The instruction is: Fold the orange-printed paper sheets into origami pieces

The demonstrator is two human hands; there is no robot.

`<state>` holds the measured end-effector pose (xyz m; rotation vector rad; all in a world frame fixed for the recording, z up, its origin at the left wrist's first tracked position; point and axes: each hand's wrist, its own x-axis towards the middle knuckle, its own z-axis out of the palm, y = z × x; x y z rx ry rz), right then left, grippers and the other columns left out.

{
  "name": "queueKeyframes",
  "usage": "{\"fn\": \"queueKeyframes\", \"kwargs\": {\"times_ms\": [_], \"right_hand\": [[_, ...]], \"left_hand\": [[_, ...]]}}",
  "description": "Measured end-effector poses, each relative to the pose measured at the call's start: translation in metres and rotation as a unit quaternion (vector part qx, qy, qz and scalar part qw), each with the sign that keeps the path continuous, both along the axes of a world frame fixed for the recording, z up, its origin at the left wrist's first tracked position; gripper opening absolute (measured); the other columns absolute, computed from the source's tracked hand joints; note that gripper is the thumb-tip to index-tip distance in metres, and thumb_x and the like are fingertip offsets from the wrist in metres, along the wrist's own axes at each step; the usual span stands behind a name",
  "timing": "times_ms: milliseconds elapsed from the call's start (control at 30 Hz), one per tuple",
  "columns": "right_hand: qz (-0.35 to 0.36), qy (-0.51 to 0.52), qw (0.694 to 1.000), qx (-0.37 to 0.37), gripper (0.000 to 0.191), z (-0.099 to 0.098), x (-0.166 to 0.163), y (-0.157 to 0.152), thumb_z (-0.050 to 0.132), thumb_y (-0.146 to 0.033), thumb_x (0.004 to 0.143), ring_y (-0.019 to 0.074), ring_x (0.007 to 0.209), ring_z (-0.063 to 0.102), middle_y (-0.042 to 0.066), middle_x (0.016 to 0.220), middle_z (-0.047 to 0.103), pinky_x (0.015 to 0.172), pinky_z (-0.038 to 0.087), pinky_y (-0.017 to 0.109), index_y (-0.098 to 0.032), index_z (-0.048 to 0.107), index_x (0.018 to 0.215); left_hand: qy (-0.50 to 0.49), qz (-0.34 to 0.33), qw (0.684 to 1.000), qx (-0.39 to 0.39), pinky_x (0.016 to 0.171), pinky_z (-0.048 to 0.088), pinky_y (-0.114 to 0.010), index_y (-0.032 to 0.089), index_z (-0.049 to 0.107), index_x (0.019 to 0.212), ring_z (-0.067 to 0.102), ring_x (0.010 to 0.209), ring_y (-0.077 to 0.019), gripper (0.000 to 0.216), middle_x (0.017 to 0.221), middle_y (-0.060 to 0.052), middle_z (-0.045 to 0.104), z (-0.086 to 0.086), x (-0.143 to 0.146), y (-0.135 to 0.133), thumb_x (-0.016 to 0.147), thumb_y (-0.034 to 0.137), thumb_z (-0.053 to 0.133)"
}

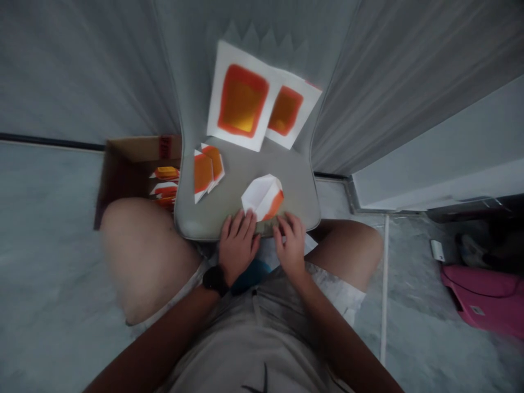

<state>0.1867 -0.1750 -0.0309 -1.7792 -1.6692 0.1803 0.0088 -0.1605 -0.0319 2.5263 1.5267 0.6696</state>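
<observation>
A folded, many-sided piece of white-and-orange paper (260, 192) lies near the front edge of a grey, round-cornered chair seat (297, 180). The left hand (237, 245) is spread flat, fingertips on the paper's near edge; the right hand (291, 243) — fingers loosely bent, a narrow gap at the thumb — rests just beside it. White paper bearing two orange rectangles (243, 103) stands farther back.

The light is dim and gray, and the box (118, 151) is full of dark shadow inside. The big sheets (244, 103) and the folded paper (261, 196) look blurry. Near the sides, the curtain (380, 76) and floor (45, 262) look stretched and smudgy.
</observation>
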Motion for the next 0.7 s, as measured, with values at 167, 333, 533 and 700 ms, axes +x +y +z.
{"fn": "queueKeyframes", "kwargs": {"times_ms": [167, 333, 533, 700], "right_hand": [[0.055, 0.182, 0.97, -0.149, 0.033, 0.02, 0.031, 0.036, 0.063, -0.046, 0.095, 0.021, 0.081, 0.067, 0.007, 0.09, 0.076, 0.08, 0.056, 0.035, -0.02, 0.08, 0.106], [0.097, 0.219, 0.936, -0.257, 0.026, 0.03, 0.041, 0.065, 0.069, -0.044, 0.087, 0.0172, 0.072, 0.065, 0.002, 0.081, 0.077, 0.069, 0.049, 0.028, -0.021, 0.081, 0.093], [0.114, 0.112, 0.94, -0.301, 0.031, 0.046, 0.038, 0.076, 0.064, -0.043, 0.093, 0.0155, 0.067, 0.063, 0.001, 0.071, 0.074, 0.067, 0.043, 0.027, -0.021, 0.078, 0.077], [-0.002, 0.131, 0.958, -0.255, 0.053, 0.05, 0.027, 0.057, 0.052, -0.053, 0.1, 0.0154, 0.059, 0.059, 0.003, 0.06, 0.068, 0.061, 0.039, 0.027, -0.02, 0.068, 0.063]], "left_hand": [[0.006, 0.007, 1.0, 0.018, 0.131, 0.023, -0.057, 0.015, 0.037, 0.166, 0.038, 0.157, -0.0329, 0.063, 0.166, -0.01, 0.043, 0.0, 0.001, 0.0, 0.106, 0.033, 0.047], [0.006, 0.006, 1.0, 0.021, 0.13, 0.025, -0.057, 0.015, 0.036, 0.166, 0.04, 0.156, -0.0332, 0.063, 0.165, -0.01, 0.044, -0.001, 0.001, 0.001, 0.106, 0.034, 0.047], [0.014, 0.01, 1.0, 0.017, 0.131, 0.024, -0.056, 0.013, 0.041, 0.163, 0.038, 0.157, -0.0329, 0.061, 0.167, -0.009, 0.042, -0.001, 0.001, -0.001, 0.107, 0.034, 0.046], [0.003, 0.008, 1.0, 0.013, 0.131, 0.023, -0.056, 0.013, 0.042, 0.163, 0.038, 0.157, -0.0327, 0.061, 0.166, -0.009, 0.044, 0.001, 0.001, -0.001, 0.107, 0.034, 0.047]]}}
